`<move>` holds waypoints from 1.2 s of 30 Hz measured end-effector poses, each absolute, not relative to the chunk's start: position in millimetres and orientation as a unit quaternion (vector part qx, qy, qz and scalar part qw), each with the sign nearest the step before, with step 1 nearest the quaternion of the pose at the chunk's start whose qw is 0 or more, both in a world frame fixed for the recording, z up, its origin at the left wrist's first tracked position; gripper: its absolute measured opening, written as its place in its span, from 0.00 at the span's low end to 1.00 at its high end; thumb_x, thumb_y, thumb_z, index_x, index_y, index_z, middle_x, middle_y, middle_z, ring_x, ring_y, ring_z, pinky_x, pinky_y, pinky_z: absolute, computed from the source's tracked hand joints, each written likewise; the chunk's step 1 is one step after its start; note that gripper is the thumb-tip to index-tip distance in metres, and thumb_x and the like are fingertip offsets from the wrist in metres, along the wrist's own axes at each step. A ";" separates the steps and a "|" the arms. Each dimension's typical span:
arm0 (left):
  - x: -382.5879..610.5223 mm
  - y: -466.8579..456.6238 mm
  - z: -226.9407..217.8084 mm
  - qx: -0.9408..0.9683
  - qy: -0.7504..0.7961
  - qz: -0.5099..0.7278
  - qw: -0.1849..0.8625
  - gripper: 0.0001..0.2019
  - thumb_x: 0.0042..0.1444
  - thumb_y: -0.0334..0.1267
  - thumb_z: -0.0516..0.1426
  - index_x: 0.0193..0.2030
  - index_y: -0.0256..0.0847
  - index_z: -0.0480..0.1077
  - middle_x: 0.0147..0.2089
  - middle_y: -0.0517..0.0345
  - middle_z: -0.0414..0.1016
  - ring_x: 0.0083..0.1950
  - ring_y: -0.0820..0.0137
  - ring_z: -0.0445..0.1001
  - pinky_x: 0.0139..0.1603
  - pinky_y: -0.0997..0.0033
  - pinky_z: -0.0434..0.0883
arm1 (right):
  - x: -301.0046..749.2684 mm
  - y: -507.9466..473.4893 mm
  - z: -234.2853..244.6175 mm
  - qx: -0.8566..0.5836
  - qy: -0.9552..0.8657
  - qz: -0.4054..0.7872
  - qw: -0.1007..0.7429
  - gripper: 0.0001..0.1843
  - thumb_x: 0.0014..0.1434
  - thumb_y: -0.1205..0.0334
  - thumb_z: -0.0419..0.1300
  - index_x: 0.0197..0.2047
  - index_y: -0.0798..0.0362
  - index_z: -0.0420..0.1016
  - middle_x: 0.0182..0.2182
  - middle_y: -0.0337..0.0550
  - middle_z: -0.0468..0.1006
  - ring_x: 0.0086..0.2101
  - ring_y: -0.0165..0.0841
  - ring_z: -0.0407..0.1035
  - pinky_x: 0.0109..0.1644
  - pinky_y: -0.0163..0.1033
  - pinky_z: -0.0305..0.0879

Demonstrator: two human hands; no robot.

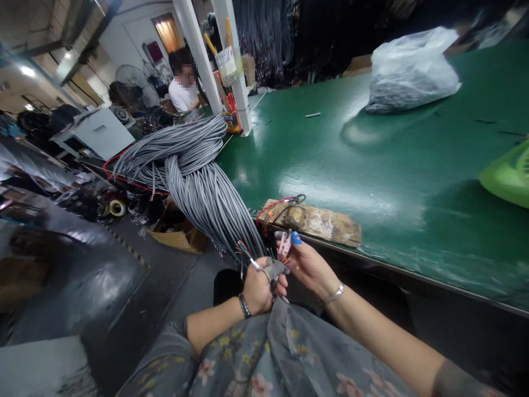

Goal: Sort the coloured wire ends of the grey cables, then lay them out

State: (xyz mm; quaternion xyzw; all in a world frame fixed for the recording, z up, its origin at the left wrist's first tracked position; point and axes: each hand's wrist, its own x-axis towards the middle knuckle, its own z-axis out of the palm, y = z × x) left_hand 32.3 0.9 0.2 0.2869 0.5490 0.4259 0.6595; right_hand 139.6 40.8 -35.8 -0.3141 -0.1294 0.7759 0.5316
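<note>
At the near edge of a green worktop (397, 165), someone in a grey flowered garment (231, 353) brings both hands together in front of the body. The left grip (262, 284) is curled closed round some coloured wires (245, 252), which stick out past the fist with a short white stretch behind them. More thin strands fan out between the two hands. The right grip (309, 264), with a blue covering (296, 238) on one digit, is narrow, pinching a small pinkish piece (284, 245); what that piece is, I cannot tell from where I stand.

Just beyond the fingers, a worn wooden board (334, 227) lies along the edge, with red and black leads at its left end, so it takes up the nearest strip of surface. To the left, a heavy bundle of grey cables (206, 182) sprawls across the corner and hangs down over the side, close to the left hand, blocking that way across. Behind it rises a white post (236, 82), carrying a pouch (227, 65) of yellow-handled tools.

Farther back sit a white plastic bag (413, 71) and, at the right, a bright green plastic item (510, 173). On the floor, a cardboard box (176, 240) stands beside the drooping cables, and past the post I see a co-worker in a white shirt (182, 94)
</note>
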 end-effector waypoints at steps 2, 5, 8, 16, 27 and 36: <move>32.0 0.2 -0.6 0.288 0.550 0.425 0.659 0.21 0.31 0.52 0.65 0.19 0.36 0.65 0.14 0.61 0.66 0.11 0.79 0.60 0.13 0.79 0.54 | 138.5 40.4 -36.7 -0.308 -0.118 0.780 0.532 0.16 0.43 0.50 0.71 0.28 0.54 0.79 0.23 0.39 0.76 0.22 0.27 0.64 0.26 0.32 0.64; 29.3 -2.3 -2.0 0.293 0.542 0.424 0.664 0.22 0.31 0.53 0.65 0.19 0.36 0.65 0.14 0.61 0.66 0.11 0.79 0.60 0.13 0.79 0.54 | 139.3 38.7 -36.9 -0.290 -0.114 0.791 0.526 0.17 0.45 0.46 0.69 0.29 0.52 0.79 0.24 0.39 0.76 0.22 0.28 0.65 0.25 0.32 0.64; 25.2 -5.7 -2.8 0.293 0.531 0.428 0.670 0.22 0.31 0.53 0.66 0.19 0.36 0.65 0.14 0.60 0.66 0.11 0.78 0.61 0.12 0.79 0.54 | 142.1 37.8 -36.1 -0.280 -0.118 0.805 0.508 0.21 0.46 0.41 0.66 0.30 0.52 0.78 0.25 0.40 0.77 0.23 0.28 0.66 0.25 0.32 0.65; 24.8 -4.7 -2.5 0.259 0.538 0.472 0.648 0.21 0.30 0.51 0.66 0.21 0.36 0.67 0.13 0.61 0.67 0.10 0.78 0.60 0.12 0.80 0.52 | 141.2 39.8 -37.6 -0.296 -0.163 0.778 0.530 0.21 0.41 0.47 0.71 0.33 0.53 0.79 0.25 0.39 0.77 0.24 0.26 0.65 0.25 0.31 0.63; 31.9 0.8 -2.9 0.279 0.547 0.444 0.653 0.22 0.31 0.53 0.65 0.20 0.36 0.64 0.14 0.61 0.66 0.11 0.79 0.60 0.13 0.80 0.53 | 140.7 42.6 -41.2 -0.274 -0.116 0.816 0.496 0.10 0.51 0.53 0.67 0.29 0.50 0.78 0.23 0.37 0.75 0.24 0.28 0.65 0.29 0.33 0.64; 21.4 -5.5 -8.9 0.315 0.550 0.427 0.645 0.22 0.34 0.55 0.64 0.20 0.37 0.64 0.15 0.61 0.66 0.12 0.79 0.61 0.13 0.79 0.53 | 152.1 34.1 -38.7 -0.274 -0.195 0.834 0.438 0.27 0.43 0.36 0.66 0.32 0.53 0.76 0.28 0.41 0.75 0.25 0.29 0.65 0.28 0.34 0.62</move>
